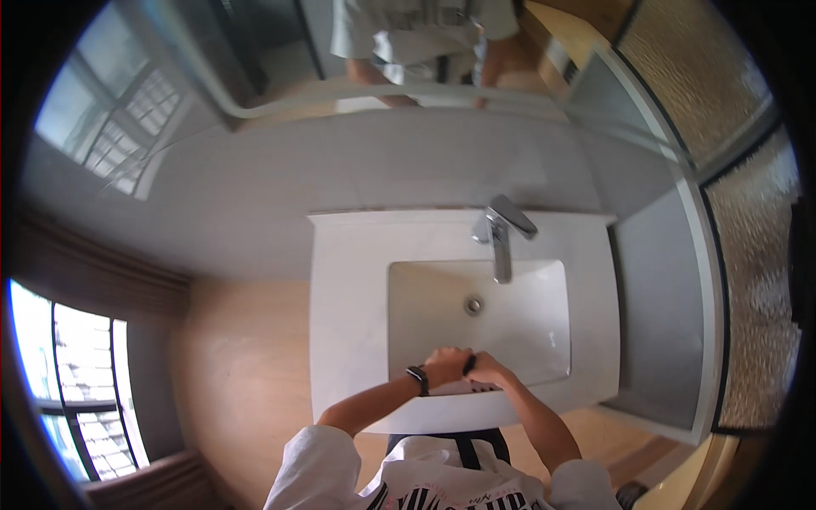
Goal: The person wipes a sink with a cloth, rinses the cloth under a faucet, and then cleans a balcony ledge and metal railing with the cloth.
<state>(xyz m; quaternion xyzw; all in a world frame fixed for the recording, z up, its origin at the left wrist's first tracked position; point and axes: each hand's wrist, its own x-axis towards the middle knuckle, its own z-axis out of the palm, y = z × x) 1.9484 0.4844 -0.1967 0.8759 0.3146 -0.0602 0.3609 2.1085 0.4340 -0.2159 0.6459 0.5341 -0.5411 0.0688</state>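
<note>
Over the front edge of the white sink basin (pixel 518 340), my two hands meet, side by side and touching. My left hand (pixel 446 365) is closed, with a black wristwatch (pixel 418 380) on that wrist. My right hand (pixel 490 369) is closed too. A small dark thing (pixel 469 365) shows between them; its kind cannot be made out. Below the hands, near the basin's front rim, a pale, pinkish edge with dark marks is partly hidden. The chrome faucet (pixel 501 246) stands behind the basin, its lever turned to the right, and no running water can be made out.
The white countertop (pixel 348 340) surrounds the basin, which has a round drain (pixel 473 306). A mirror (pixel 280 51) hangs at the back. A grey panel with a pale frame (pixel 667 314) and textured glass (pixel 752 280) stand at right; a window (pixel 85 382) is at left.
</note>
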